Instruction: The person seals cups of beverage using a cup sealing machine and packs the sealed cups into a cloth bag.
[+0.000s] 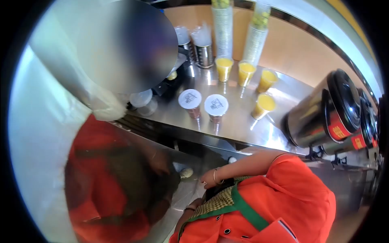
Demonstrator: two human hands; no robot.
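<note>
Nearest me, the person's right hand (pixel 209 178) and left hand (pixel 197 203) come together at the front of a yellow-and-black checkered cloth apron with green trim (pixel 219 200), by a black item (pixel 217 188) I can't make out; whether either hand's fingers are open or gripping, I can't tell. Beyond, the shiny steel tabletop (pixel 241 130) carries two white-lidded plastic cups of reddish-brown drink (pixel 190 99), with four clear cups of yellow drink (pixel 246 74) to their right and behind.

The steel counter (pixel 240 117) lies from twelve to three o'clock and reflects bright light. Behind it, from twelve to two o'clock, the tan wall (pixel 302 56) carries a dark strip (pixel 293 20) above.
</note>
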